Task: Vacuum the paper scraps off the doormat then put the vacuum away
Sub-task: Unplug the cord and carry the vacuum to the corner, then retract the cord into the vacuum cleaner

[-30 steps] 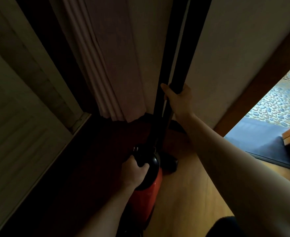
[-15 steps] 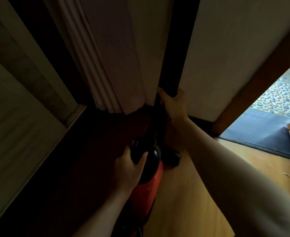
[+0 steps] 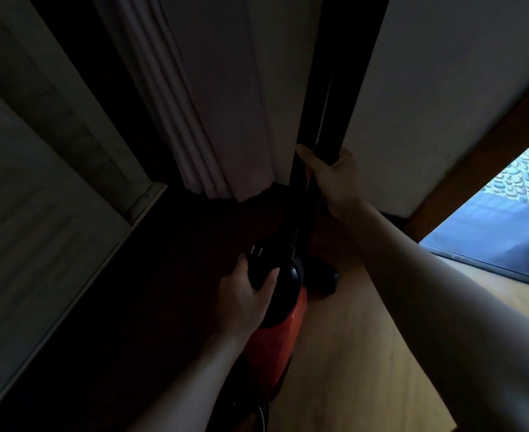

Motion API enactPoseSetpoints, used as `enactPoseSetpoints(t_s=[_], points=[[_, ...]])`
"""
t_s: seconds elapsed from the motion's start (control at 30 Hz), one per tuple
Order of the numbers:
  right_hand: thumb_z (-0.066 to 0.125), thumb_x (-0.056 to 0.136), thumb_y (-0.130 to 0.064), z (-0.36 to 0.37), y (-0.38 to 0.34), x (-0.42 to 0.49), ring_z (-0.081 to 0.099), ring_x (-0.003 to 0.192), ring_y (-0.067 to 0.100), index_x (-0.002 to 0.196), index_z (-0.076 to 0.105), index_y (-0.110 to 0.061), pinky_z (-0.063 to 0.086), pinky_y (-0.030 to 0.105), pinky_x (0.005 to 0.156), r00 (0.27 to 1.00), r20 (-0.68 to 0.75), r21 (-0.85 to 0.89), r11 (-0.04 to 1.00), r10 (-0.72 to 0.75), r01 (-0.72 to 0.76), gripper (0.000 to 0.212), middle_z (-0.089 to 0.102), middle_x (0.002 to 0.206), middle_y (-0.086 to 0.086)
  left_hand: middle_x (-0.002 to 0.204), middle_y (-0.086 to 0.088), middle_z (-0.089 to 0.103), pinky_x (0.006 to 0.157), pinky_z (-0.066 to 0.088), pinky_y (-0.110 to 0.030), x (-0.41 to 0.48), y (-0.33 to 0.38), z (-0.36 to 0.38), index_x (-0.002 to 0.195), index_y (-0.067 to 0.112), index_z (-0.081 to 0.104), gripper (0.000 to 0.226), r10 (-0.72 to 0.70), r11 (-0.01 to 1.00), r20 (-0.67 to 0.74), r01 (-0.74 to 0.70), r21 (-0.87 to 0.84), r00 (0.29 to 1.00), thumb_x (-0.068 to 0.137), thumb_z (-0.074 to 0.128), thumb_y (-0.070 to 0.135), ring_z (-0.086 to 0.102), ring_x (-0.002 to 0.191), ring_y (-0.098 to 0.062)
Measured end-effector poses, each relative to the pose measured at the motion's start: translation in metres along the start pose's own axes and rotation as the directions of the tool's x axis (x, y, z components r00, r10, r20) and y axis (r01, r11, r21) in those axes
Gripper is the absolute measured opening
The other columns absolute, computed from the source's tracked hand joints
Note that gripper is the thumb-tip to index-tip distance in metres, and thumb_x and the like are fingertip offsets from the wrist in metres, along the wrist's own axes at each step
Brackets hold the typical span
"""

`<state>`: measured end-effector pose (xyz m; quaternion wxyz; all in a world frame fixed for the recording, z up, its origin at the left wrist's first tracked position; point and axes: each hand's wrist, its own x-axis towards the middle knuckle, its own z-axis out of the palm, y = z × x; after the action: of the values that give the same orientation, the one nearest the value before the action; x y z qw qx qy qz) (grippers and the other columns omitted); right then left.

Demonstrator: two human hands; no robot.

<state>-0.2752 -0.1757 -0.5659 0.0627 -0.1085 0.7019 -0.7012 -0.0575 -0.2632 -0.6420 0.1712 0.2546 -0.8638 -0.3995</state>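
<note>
Left hand (image 3: 246,294) wrapped around black rounded top of red-bodied vacuum (image 3: 275,332) at lower centre. Right hand (image 3: 335,179) clasped on tall black vertical wand (image 3: 328,98) at upper centre, beside pale pleated curtain (image 3: 213,104). Blue-grey doormat (image 3: 500,241) at right edge on wooden floor (image 3: 350,353).

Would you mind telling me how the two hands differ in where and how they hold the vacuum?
The left hand grips the vacuum's black rounded top, low down; the right hand grips the upright black tube higher up. The left arm is bent close in; the right arm reaches farther out. Both are bare and closed on the vacuum.
</note>
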Motion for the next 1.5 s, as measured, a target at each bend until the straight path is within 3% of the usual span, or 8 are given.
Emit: enactPoseSetpoints(t_s=[0.43, 0.6, 0.87, 1.07, 1.2, 1.37, 1.43, 1.5], points=[[0.079, 0.088, -0.019, 0.001, 0.000, -0.013, 0.060, 0.060, -0.011, 0.096, 0.068, -0.006, 0.052, 0.016, 0.060, 0.998, -0.028, -0.206, 0.977, 0.052, -0.057, 0.019, 0.065, 0.080, -0.010, 0.108, -0.016, 0.069, 0.082, 0.052, -0.039, 0.003, 0.018, -0.012, 0.117, 0.012, 0.056, 0.063, -0.235, 0.966, 0.119, 0.219, 0.134, 0.965, 0.086, 0.044, 0.065, 0.066, 0.101, -0.036], [0.083, 0.084, -0.022, 0.001, 0.006, -0.029, 0.062, 0.089, 0.003, 0.125, 0.060, -0.006, 0.050, 0.007, 0.068, 0.998, -0.063, -0.335, 0.942, 0.007, -0.028, 0.049, 0.062, 0.105, -0.005, 0.105, -0.015, 0.069, 0.072, 0.043, -0.033, 0.004, -0.018, -0.021, 0.114, 0.012, 0.058, 0.050, -0.215, 0.971, 0.095, 0.202, 0.130, 0.972, 0.100, 0.036, 0.054, 0.064, 0.100, -0.038], [0.083, 0.082, -0.034, -0.027, -0.001, -0.128, 0.064, 0.112, 0.018, 0.139, 0.050, -0.021, 0.057, 0.040, 0.093, 0.994, -0.103, -0.473, 0.878, 0.029, -0.075, 0.068, 0.063, 0.125, 0.004, 0.085, 0.005, 0.061, 0.060, 0.042, -0.027, -0.021, -0.058, -0.086, 0.116, 0.020, 0.055, 0.040, -0.062, 0.994, 0.280, 0.033, 0.105, 0.958, 0.101, 0.037, 0.052, 0.057, 0.071, -0.010], [0.084, 0.079, -0.037, -0.026, -0.016, -0.223, 0.065, 0.111, 0.020, 0.137, 0.054, -0.019, 0.056, 0.041, 0.097, 0.998, 0.068, -0.582, 0.813, 0.008, 0.033, 0.068, 0.065, 0.122, 0.004, 0.071, 0.006, 0.062, 0.066, 0.055, -0.045, -0.049, -0.102, -0.143, 0.087, 0.031, 0.054, 0.020, 0.114, 0.988, 0.667, -0.153, 0.000, 0.737, 0.098, 0.048, 0.047, 0.063, 0.059, -0.011], [0.069, 0.072, -0.063, -0.022, -0.013, -0.273, 0.064, 0.112, 0.017, 0.140, 0.050, -0.016, 0.054, 0.036, 0.093, 0.973, 0.231, -0.690, 0.702, -0.014, 0.174, 0.084, 0.065, 0.126, 0.006, 0.090, 0.006, 0.067, 0.077, 0.059, -0.039, -0.069, -0.117, -0.154, 0.102, 0.037, 0.056, 0.015, 0.107, 0.974, 0.846, -0.228, 0.017, 0.522, 0.093, 0.056, 0.049, 0.069, 0.077, -0.007], [0.073, 0.082, -0.042, -0.015, 0.014, -0.311, 0.064, 0.109, 0.017, 0.138, 0.051, -0.012, 0.057, 0.048, 0.091, 0.930, 0.367, -0.730, 0.620, 0.000, 0.288, 0.067, 0.067, 0.123, 0.010, 0.117, 0.012, 0.060, 0.091, 0.053, -0.034, -0.084, -0.126, -0.157, 0.117, 0.040, 0.057, 0.029, -0.019, 0.908, 0.954, -0.395, 0.142, 0.300, 0.089, 0.063, 0.044, 0.058, 0.102, -0.004], [0.069, 0.083, -0.045, -0.013, 0.033, -0.320, 0.066, 0.107, 0.019, 0.136, 0.052, -0.012, 0.059, 0.048, 0.088, 0.911, 0.411, -0.707, 0.631, -0.001, 0.320, 0.065, 0.067, 0.121, 0.008, 0.119, 0.014, 0.060, 0.094, 0.053, -0.035, -0.085, -0.130, -0.155, 0.118, 0.040, 0.058, 0.032, -0.005, 0.902, 0.960, -0.414, 0.126, 0.281, 0.088, 0.062, 0.047, 0.057, 0.108, -0.002], [0.064, 0.087, -0.054, -0.012, 0.058, -0.327, 0.068, 0.103, 0.017, 0.135, 0.053, -0.012, 0.061, 0.046, 0.084, 0.897, 0.441, -0.685, 0.631, -0.039, 0.365, 0.065, 0.068, 0.119, 0.005, 0.119, 0.015, 0.059, 0.094, 0.053, -0.036, -0.084, -0.134, -0.150, 0.118, 0.036, 0.059, 0.030, 0.105, 0.883, 0.917, -0.459, 0.091, 0.384, 0.090, 0.059, 0.047, 0.056, 0.109, -0.002]])
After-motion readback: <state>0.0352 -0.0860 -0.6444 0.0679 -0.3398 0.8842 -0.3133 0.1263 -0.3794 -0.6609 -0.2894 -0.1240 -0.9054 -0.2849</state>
